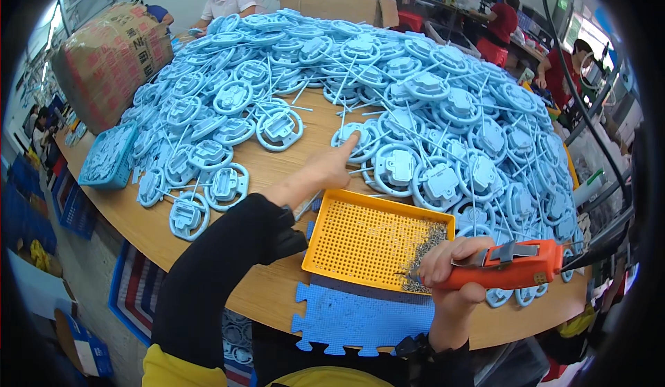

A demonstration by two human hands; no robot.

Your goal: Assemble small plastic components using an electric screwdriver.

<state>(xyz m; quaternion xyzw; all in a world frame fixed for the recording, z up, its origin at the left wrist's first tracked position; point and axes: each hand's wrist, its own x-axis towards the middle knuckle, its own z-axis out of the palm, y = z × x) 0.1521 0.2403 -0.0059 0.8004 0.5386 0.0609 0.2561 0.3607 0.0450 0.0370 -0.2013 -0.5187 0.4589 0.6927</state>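
Observation:
My left hand (334, 166) reaches across the table to a light-blue plastic steering wheel part (358, 142) at the near edge of a big heap. Its index finger lies stretched over the hub, and the other fingers are curled, partly hidden; the hand looks closed on the part. In my right hand (454, 269) is an orange electric screwdriver (516, 264), held level with its bit toward the left. The bit is above the right end of a yellow perforated tray (367, 203), where small metal screws (431, 241) are piled.
A blue foam mat (360, 318) lies before the tray. Similar wheel parts (277, 127) heap across the table (280, 286). At left stand a blue basket (111, 155) of small parts and a brown sack (111, 61). A black cable (589, 110) hangs at right. Several people work beyond.

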